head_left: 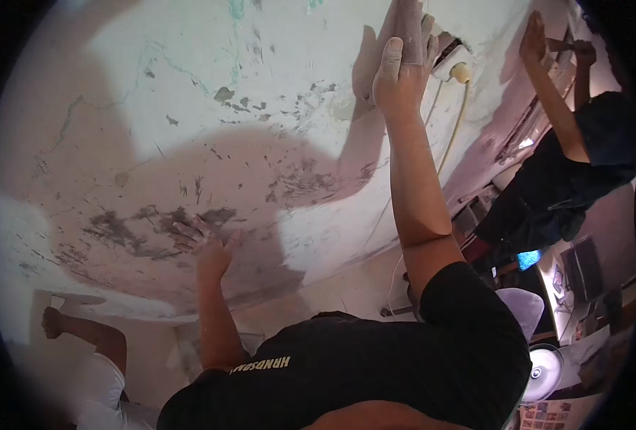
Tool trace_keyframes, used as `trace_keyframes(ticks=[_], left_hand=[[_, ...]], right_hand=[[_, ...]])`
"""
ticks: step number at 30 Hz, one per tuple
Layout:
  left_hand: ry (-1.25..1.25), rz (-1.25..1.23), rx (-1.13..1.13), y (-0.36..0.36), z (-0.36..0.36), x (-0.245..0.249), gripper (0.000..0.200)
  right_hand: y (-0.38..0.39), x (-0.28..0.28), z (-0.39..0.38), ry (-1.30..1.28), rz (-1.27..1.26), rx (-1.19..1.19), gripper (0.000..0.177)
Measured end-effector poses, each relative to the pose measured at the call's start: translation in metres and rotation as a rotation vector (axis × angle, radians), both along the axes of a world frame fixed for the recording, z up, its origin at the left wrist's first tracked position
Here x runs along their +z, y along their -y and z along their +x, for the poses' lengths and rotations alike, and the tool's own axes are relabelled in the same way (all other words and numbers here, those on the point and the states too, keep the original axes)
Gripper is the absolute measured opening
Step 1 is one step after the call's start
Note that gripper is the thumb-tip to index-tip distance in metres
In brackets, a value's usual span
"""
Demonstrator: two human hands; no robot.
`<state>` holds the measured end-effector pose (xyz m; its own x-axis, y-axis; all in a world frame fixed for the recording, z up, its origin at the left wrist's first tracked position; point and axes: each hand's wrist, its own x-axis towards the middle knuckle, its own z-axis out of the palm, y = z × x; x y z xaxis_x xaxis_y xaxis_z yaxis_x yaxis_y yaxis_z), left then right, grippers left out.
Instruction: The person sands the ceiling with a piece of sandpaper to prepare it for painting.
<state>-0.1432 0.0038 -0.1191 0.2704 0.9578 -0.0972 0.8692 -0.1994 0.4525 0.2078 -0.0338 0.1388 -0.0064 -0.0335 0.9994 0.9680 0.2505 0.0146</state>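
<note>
One stiff, brownish sheet (408, 32), which I take for an abrasive, lies against the wall (275, 43) at the top of the frame, right of centre. My right hand (398, 84) is closed around its lower end, thumb along one side and fingers on the other, probably so it cannot slip while I press; I cannot tell whether anything backs it. That arm is raised nearly full length, giving me the height. Just right of the sheet are a dark opening (447, 49) and a round fitting (461, 72) whose cord (455, 129) hangs down, clear of my wrist. Left of centre, my left hand (203, 236) is empty and open, fingers spread on the wall beside dark scuffed patches (117, 229), I judge to brace my lean. At the upper right, a co-worker (561, 193) has one palm raised at the wall; at the lower left, another person's hand (51, 322) grips a small pale tool (58, 302).
</note>
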Motion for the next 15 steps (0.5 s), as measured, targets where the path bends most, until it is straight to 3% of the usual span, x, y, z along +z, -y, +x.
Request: trace_keyframes(ticks=[2,3,5,6,8,10,11,13,15], left_hand=[[-0.074,0.184,0.045,-0.006,-0.002,-0.02,0.092],[-0.098,0.16,0.057,-0.008,-0.004,-0.024,0.092],[0.19,-0.007,0.104,-0.01,-0.004,-0.031,0.084],[0.161,-0.041,0.118,0.002,-0.004,-0.028,0.084],[0.242,0.86,0.183,0.015,0.015,-0.003,0.082],[0.386,0.845,0.14,0.018,0.011,-0.002,0.085],[0.53,0.836,0.104,0.019,0.009,0.0,0.089],[0.459,0.792,0.137,0.019,0.015,0.016,0.089],[0.338,0.659,0.178,0.016,0.019,0.027,0.091]], right_hand=[[-0.007,-0.031,0.012,0.011,-0.019,-0.035,0.056],[-0.012,-0.056,0.015,0.034,-0.032,-0.079,0.057],[-0.008,-0.126,-0.001,-0.005,-0.081,-0.114,0.053],[-0.012,-0.192,0.008,0.034,-0.226,-0.231,0.054],[0.009,-0.292,-0.001,-0.087,-0.466,-0.188,0.055],[0.024,-0.366,-0.001,-0.168,-0.624,-0.074,0.055],[0.025,-0.36,0.002,-0.173,-0.63,-0.069,0.055],[0.022,-0.321,0.006,-0.199,-0.711,-0.142,0.058],[-0.004,-0.287,0.018,-0.206,-0.35,-0.214,0.063]])
